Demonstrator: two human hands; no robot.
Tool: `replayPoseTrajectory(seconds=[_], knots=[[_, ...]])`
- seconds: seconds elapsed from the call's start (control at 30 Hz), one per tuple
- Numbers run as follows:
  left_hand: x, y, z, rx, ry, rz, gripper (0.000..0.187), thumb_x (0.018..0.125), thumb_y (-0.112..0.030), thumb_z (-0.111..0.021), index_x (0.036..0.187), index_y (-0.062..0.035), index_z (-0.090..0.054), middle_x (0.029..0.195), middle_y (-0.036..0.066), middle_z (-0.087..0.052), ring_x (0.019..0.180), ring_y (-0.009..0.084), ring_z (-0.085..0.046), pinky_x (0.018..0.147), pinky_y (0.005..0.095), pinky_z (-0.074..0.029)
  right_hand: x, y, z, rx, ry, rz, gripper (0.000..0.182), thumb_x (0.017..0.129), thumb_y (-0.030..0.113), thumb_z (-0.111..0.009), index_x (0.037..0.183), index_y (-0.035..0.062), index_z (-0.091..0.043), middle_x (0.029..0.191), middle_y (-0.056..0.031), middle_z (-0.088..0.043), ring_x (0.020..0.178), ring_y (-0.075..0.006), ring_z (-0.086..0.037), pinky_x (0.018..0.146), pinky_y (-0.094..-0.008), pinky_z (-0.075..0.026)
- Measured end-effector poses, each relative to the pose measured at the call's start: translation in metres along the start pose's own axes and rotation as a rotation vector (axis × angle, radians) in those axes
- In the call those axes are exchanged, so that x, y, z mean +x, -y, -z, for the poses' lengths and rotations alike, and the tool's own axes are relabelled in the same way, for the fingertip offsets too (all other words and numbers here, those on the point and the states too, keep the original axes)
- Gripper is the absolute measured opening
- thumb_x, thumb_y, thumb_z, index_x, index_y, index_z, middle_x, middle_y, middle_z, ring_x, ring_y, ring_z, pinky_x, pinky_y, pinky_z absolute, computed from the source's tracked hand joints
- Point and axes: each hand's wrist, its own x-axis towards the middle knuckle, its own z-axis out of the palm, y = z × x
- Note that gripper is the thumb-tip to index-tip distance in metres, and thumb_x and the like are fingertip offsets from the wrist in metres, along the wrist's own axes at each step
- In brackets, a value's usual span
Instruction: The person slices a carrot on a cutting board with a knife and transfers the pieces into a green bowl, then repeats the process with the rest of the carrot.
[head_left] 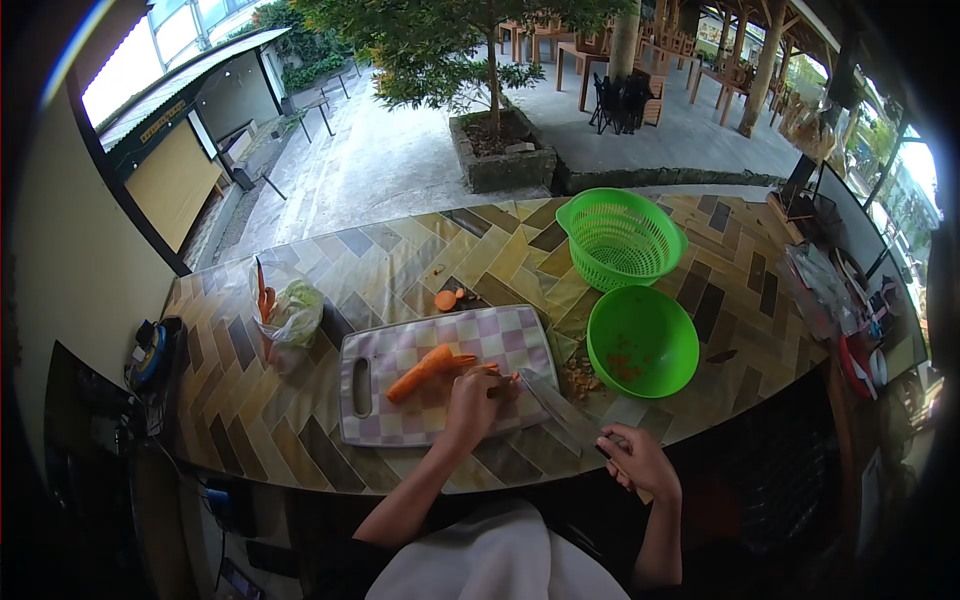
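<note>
A peeled carrot [418,376] lies slantwise on a pink-and-white checked cutting board [400,335], with thin cut strips at its right end. Beside those strips, my left hand [472,402] is closed over carrot pieces on the board; its fingers partly hide them. My right hand [637,460] is wrapped around the handle of a kitchen knife [562,412]. The blade points up and left, its tip over the board's right part near my left fingertips. Small orange bits lie close to the tip.
A green bowl [660,345] with orange bits inside stands right of the board, a green colander [625,235] behind it. Carrot end pieces [446,300] lie beyond the board. At left is a plastic bag with vegetables [292,312]. Peelings [582,377] are scattered near the bowl.
</note>
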Motion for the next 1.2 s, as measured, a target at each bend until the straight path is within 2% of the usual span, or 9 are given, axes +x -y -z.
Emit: replayPoseTrajectory(seconds=[0.17,0.27,0.47,0.57,0.77,0.87,1.03,1.1,1.2], knots=[[0.004,-0.006,0.000,-0.007,0.025,0.108,0.019,0.072,0.006,-0.064,0.086,0.0003,-0.075,0.082,0.020,-0.071,0.079,0.0341,-0.071,0.076,0.0365,-0.054,0.000,0.001,-0.008,0.025,0.048,-0.023,0.027,0.101,0.025,-0.058,0.113,0.0006,-0.059,0.058,-0.0012,-0.055,0.042,-0.0056,-0.046,0.039,-0.0240,-0.037],[0.006,-0.009,0.000,0.063,0.016,0.140,0.020,0.073,0.003,-0.066,0.089,-0.0008,-0.076,0.084,0.021,-0.070,0.081,0.0352,-0.070,0.077,0.0369,-0.054,0.003,-0.007,-0.008,0.074,0.074,-0.020,0.028,0.101,0.026,-0.058,0.113,0.0005,-0.058,0.058,-0.0007,-0.054,0.042,-0.0052,-0.046,0.038,-0.0234,-0.037],[0.005,-0.008,-0.001,0.126,-0.027,0.074,0.020,0.072,0.002,-0.069,0.090,-0.0015,-0.077,0.085,0.022,-0.070,0.080,0.0356,-0.070,0.076,0.0361,-0.054,0.002,-0.012,-0.009,0.127,0.099,-0.010,0.031,0.101,0.027,-0.058,0.116,0.0004,-0.056,0.059,-0.0008,-0.055,0.042,-0.0048,-0.046,0.038,-0.0226,-0.037],[0.005,-0.008,0.000,0.076,-0.038,0.052,0.019,0.072,0.001,-0.070,0.089,-0.0015,-0.077,0.085,0.022,-0.070,0.079,0.0347,-0.070,0.076,0.0349,-0.054,0.002,-0.014,-0.010,0.151,0.103,-0.019,0.031,0.101,0.026,-0.058,0.117,0.0005,-0.055,0.060,-0.0013,-0.055,0.042,-0.0047,-0.046,0.038,-0.0228,-0.037],[0.016,-0.025,0.004,-0.105,-0.048,0.076,0.016,0.075,0.003,-0.072,0.091,0.0005,-0.076,0.083,0.017,-0.073,0.075,0.0267,-0.072,0.072,0.0310,-0.054,-0.006,-0.004,-0.007,0.239,0.093,-0.021,0.027,0.101,0.023,-0.057,0.116,0.0007,-0.054,0.059,-0.0015,-0.053,0.041,-0.0051,-0.045,0.038,-0.0229,-0.037],[0.035,-0.053,0.008,-0.117,-0.034,-0.008,0.015,0.077,0.003,-0.073,0.092,0.0012,-0.075,0.083,0.015,-0.073,0.075,0.0241,-0.072,0.070,0.0307,-0.054,-0.019,0.012,0.005,0.254,0.042,-0.010,0.023,0.101,0.020,-0.056,0.113,0.0009,-0.055,0.058,-0.0019,-0.053,0.041,-0.0056,-0.045,0.038,-0.0231,-0.037],[0.076,-0.108,-0.013,-0.147,0.024,-0.184,0.013,0.079,-0.001,-0.073,0.091,0.0000,-0.075,0.084,0.012,-0.074,0.076,0.0233,-0.072,0.070,0.0300,-0.054,-0.053,0.027,0.030,0.343,-0.174,0.041,0.018,0.101,0.018,-0.055,0.109,0.0020,-0.058,0.057,-0.0038,-0.053,0.038,-0.0070,-0.043,0.037,-0.0236,-0.035],[0.089,-0.122,-0.033,-0.176,0.010,-0.292,0.013,0.080,-0.003,-0.073,0.093,-0.0012,-0.075,0.081,0.014,-0.073,0.071,0.0250,-0.071,0.067,0.0316,-0.053,-0.065,0.029,0.037,0.301,-0.294,0.077,0.017,0.101,0.017,-0.056,0.108,0.0024,-0.059,0.057,-0.0032,-0.052,0.038,-0.0072,-0.043,0.036,-0.0235,-0.034],[0.101,-0.130,-0.056,-0.042,0.146,-0.270,0.015,0.080,-0.007,-0.073,0.095,-0.0023,-0.075,0.077,0.016,-0.071,0.068,0.0268,-0.070,0.065,0.0323,-0.053,-0.071,0.030,0.039,0.056,-0.535,0.122,0.016,0.098,0.015,-0.061,0.103,-0.0001,-0.061,0.055,-0.0039,-0.053,0.039,-0.0080,-0.046,0.038,-0.0256,-0.033]])
